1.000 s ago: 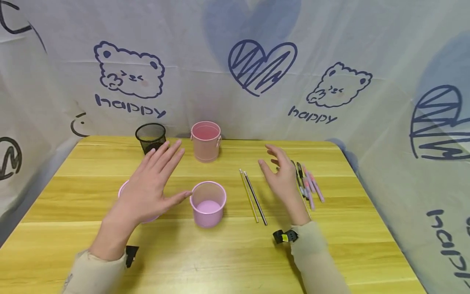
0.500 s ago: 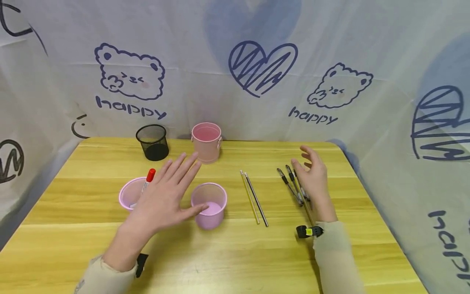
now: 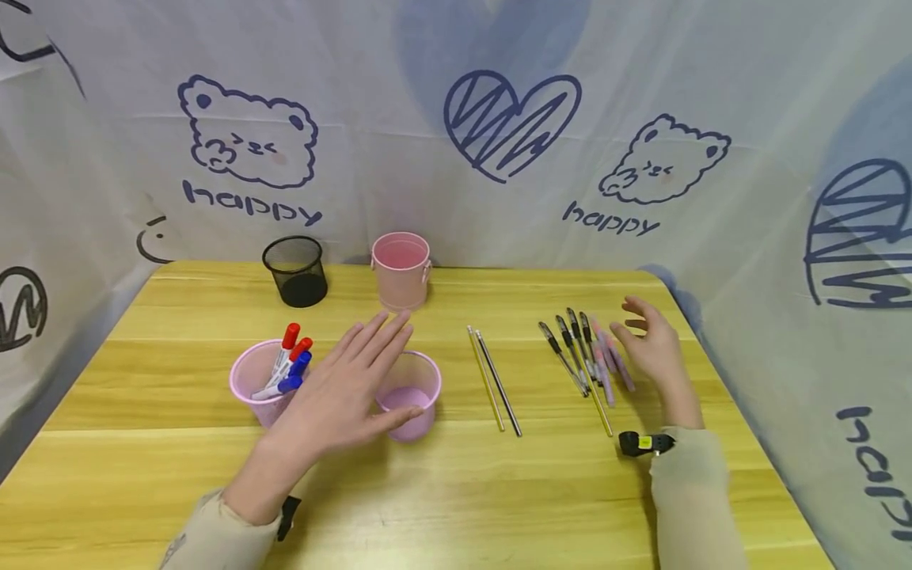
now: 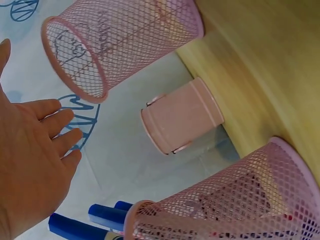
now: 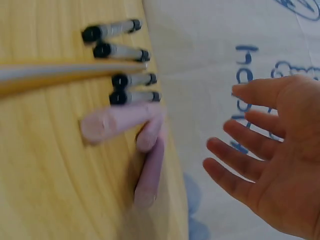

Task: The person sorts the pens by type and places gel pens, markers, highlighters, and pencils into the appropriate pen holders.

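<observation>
My left hand (image 3: pixel 338 400), fingers straight and holding nothing, hovers between two pink mesh cups. It overlaps the empty-looking right cup (image 3: pixel 422 378). In the left cup (image 3: pixel 245 372) stand red markers (image 3: pixel 290 336) and blue markers (image 3: pixel 301 362). On the right, my right hand (image 3: pixel 659 352) hangs over the table with loosely bent fingers and nothing in them. Just left of it lie pale purple and pink pens (image 3: pixel 618 366), black-gripped pens (image 3: pixel 564 340) and a yellow pencil (image 3: pixel 601 412). The right wrist view shows bare space between fingers and purple pens (image 5: pixel 150 175).
A yellow pencil (image 3: pixel 486 384) and a dark pencil (image 3: pixel 499 384) lie side by side mid-table. At the back stand a black mesh cup (image 3: pixel 302 289) and a pink pail (image 3: pixel 401 286) with small side handles. A printed cloth (image 3: pixel 513 222) hangs behind the table (image 3: pixel 427 507).
My right hand has moved right, from over the black pens to beyond the purple ones. My left hand has shifted right and nearer, uncovering the black cup and the markers.
</observation>
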`<state>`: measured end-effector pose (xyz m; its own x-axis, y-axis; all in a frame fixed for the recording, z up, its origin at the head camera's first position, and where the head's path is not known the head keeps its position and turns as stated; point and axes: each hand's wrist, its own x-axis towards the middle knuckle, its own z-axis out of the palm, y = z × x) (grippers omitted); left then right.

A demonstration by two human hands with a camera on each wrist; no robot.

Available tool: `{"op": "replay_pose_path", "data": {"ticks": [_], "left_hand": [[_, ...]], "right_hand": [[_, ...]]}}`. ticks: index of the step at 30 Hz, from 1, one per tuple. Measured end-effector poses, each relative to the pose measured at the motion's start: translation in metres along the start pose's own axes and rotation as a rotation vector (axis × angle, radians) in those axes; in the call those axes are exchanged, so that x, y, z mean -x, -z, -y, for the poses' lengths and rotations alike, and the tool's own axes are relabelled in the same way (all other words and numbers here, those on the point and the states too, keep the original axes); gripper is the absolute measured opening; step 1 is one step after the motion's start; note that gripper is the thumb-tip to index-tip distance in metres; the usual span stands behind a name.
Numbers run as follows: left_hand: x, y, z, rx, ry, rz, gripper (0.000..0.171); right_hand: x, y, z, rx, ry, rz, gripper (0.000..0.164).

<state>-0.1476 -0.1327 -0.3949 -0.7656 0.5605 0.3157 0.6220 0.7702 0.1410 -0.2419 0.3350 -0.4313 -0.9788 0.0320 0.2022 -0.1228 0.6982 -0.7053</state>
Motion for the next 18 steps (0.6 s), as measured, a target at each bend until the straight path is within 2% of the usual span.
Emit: {"op": "replay_pose_path", "data": {"ticks": [5, 10, 14, 18], "left_hand": [[0.001, -0.005, 0.003, 0.020, 0.042, 0.044, 0.101], [0.001, -0.010, 0.006, 0.050, 0.073, 0.078, 0.101], [0.001, -0.014, 0.008, 0.076, 0.089, 0.097, 0.100], [0.002, -0.017, 0.010, 0.091, 0.107, 0.120, 0.102]], "right_hand": [[-0.001, 0.005, -0.012, 0.042, -0.056, 0.120, 0.056], [-0.003, 0.003, -0.016, 0.034, -0.146, 0.260, 0.058], [-0.004, 0.000, -0.017, 0.025, -0.191, 0.287, 0.060], [-0.005, -0.003, -0.020, 0.030, -0.193, 0.293, 0.056]]}}
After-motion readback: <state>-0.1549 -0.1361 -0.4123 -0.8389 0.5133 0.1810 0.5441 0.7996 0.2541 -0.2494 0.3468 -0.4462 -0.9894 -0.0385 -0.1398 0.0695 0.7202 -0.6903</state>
